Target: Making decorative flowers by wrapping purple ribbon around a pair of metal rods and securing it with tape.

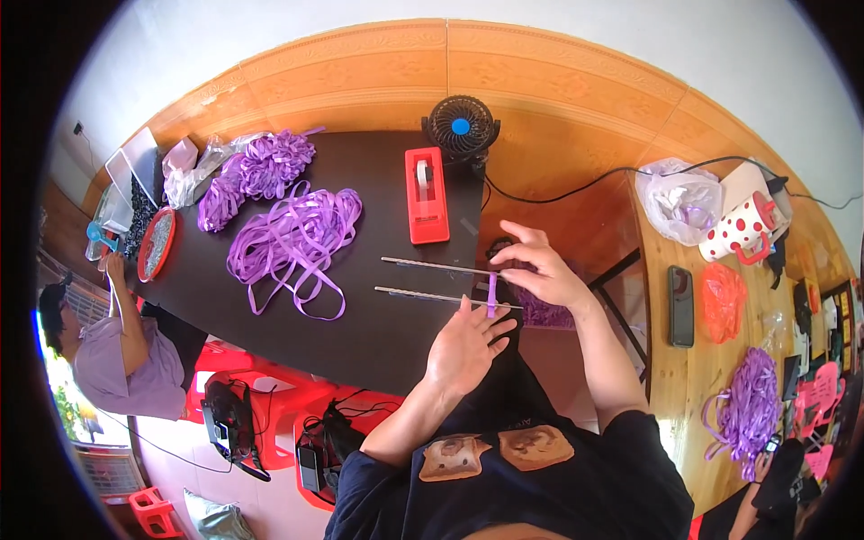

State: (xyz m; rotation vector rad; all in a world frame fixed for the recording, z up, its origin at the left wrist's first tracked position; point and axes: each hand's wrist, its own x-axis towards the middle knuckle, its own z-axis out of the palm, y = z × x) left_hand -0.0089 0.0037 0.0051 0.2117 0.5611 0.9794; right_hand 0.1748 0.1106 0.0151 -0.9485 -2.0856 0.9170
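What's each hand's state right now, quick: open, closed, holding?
Left hand: open, palm up, fingers at the lower rod and ribbon.
Right hand: thumb and finger at the upper rod and ribbon; whether gripping cannot be told.

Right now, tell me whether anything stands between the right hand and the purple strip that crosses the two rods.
Nothing visible does: the right hand is at the upper end of the purple strip, beside the upper rod. The left hand is at the lower end, near the lower rod, not in between.

Purple ribbon [492, 292] across two thin rods [432, 265] near the hands [457, 353]
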